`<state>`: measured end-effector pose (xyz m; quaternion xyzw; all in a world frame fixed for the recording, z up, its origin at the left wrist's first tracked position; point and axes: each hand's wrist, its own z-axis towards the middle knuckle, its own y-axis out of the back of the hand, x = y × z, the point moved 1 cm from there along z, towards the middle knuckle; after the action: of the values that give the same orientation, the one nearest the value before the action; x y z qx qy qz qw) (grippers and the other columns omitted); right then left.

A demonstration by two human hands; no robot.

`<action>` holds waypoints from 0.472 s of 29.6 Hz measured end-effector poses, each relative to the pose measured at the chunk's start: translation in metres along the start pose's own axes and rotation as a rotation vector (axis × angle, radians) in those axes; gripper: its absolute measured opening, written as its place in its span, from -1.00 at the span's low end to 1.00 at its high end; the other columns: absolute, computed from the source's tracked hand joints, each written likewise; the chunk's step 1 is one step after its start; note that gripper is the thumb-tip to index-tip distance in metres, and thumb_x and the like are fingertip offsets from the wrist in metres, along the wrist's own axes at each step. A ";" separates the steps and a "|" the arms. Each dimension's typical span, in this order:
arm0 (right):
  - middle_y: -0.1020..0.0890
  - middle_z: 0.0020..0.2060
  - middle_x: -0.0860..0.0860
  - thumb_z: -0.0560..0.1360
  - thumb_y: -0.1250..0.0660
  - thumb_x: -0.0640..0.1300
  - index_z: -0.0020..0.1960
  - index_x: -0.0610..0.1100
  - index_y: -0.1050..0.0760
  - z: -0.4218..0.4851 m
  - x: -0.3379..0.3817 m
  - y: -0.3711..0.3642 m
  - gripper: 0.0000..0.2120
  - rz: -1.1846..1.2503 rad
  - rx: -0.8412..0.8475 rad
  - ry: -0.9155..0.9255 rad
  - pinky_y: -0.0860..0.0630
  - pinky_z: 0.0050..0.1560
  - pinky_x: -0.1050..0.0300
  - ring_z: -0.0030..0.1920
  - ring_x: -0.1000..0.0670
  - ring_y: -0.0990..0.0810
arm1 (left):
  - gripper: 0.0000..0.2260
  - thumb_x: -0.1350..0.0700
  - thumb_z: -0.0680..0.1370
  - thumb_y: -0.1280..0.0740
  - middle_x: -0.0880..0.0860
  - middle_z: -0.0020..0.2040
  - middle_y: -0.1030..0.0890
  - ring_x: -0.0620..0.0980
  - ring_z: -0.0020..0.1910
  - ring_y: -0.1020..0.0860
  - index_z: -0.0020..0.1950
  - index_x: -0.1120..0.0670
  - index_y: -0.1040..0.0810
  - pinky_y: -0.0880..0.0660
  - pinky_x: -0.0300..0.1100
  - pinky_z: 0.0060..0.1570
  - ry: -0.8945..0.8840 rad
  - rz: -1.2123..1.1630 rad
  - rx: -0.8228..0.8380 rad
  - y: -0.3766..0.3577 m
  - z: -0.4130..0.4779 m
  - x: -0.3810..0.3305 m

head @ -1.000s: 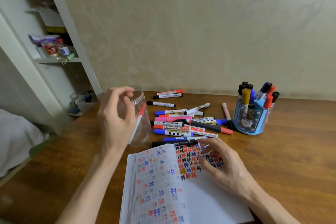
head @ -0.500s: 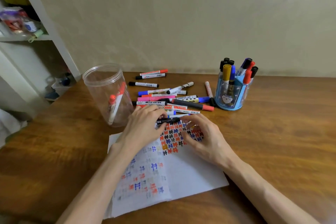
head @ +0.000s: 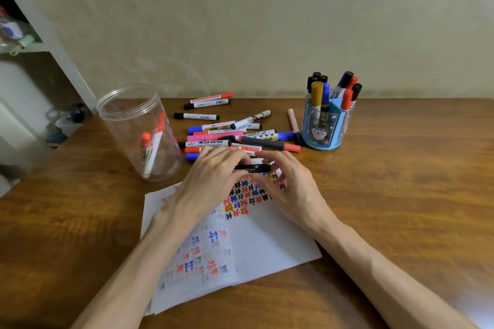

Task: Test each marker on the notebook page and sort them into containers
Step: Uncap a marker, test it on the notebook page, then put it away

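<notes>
You are holding a black marker (head: 254,167) level between both hands, just above the far edge of the notebook page (head: 270,243). It is lying crosswise, its ends pointing to nine and three o'clock.

Your left hand (head: 211,181) is coming in from seven o'clock, palm down, its fingers curling over the marker's left end and hiding it. Your right hand (head: 291,189) is reaching in from five o'clock, wrist raised, thumb and fingertips pinching the right end. Both forearms are lying low over the page and converging toward twelve o'clock. Your fingers are covering the marker's ends, so I cannot tell whether the cap is seated.

The page is lying flat on the wooden table (head: 401,195), and rows of red, blue, black and orange test marks are showing under your hands.

At twelve o'clock from the page, the loose markers (head: 222,137) are lying in a heap, mostly crosswise, touching your left fingertips at the near edge. At ten o'clock, the clear jar (head: 128,115) is standing upright, and two red-capped markers (head: 146,139) are leaning inside it. At one o'clock, the blue holder (head: 319,131) is standing upright, with black, blue, red and yellow-capped markers sticking out of its top, caps up.
</notes>
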<state>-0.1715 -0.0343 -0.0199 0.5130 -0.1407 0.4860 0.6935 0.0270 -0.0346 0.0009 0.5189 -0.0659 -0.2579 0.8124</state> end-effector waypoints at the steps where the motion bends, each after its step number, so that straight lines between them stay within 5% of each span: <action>1: -0.64 0.17 0.11 0.60 -0.40 0.04 0.35 -0.02 -0.57 0.000 0.001 0.002 -0.65 0.027 0.001 -0.004 -0.60 0.02 0.35 0.08 0.21 -0.63 | -0.81 0.09 0.54 -0.49 -0.06 0.05 -0.67 -0.03 0.09 -0.61 0.12 0.02 -0.58 -0.40 -0.15 0.16 -0.019 -0.045 0.007 0.000 0.000 -0.004; 4: -0.69 0.03 0.15 0.62 -0.42 -0.04 0.22 -0.05 -0.63 0.002 -0.001 0.008 -0.80 0.115 -0.019 -0.032 -0.58 -0.07 0.36 0.03 0.22 -0.66 | -0.75 -0.06 0.56 -0.43 -0.12 0.13 -0.62 -0.14 0.14 -0.57 0.21 -0.04 -0.55 -0.52 -0.18 0.14 0.034 -0.228 0.051 0.003 -0.003 -0.010; 7: -0.71 0.02 0.09 0.62 -0.41 -0.01 0.16 -0.11 -0.64 0.003 -0.004 0.015 -0.80 0.227 -0.080 -0.097 -0.68 -0.04 0.16 0.05 0.10 -0.70 | -0.62 -0.22 0.52 -0.37 -0.26 0.18 -0.55 -0.32 0.11 -0.53 0.29 -0.13 -0.54 -0.53 -0.34 0.04 0.209 -0.320 0.057 0.010 -0.016 -0.001; 10: -0.73 -0.02 0.05 0.62 -0.41 -0.01 0.13 -0.12 -0.65 0.005 -0.001 0.022 -0.80 0.369 -0.116 -0.197 -0.68 -0.02 0.16 0.04 0.08 -0.72 | -0.61 -0.16 0.50 -0.34 -0.29 0.13 -0.58 -0.43 0.08 -0.55 0.29 -0.08 -0.62 -0.58 -0.34 0.06 0.327 -0.424 -0.032 0.017 -0.023 0.010; 14: -0.76 -0.12 0.00 0.56 -0.44 0.10 0.06 -0.05 -0.68 0.003 0.011 0.019 -0.77 0.641 -0.074 -0.374 -0.60 -0.08 0.17 -0.10 0.08 -0.72 | -0.70 -0.13 0.49 -0.40 -0.34 0.07 -0.61 -0.33 0.12 -0.60 0.22 -0.18 -0.62 -0.61 -0.34 0.00 0.346 -0.564 -0.030 0.018 -0.023 -0.001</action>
<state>-0.1809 -0.0308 0.0001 0.4972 -0.4361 0.5710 0.4864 0.0409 -0.0094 0.0062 0.5407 0.2231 -0.3816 0.7157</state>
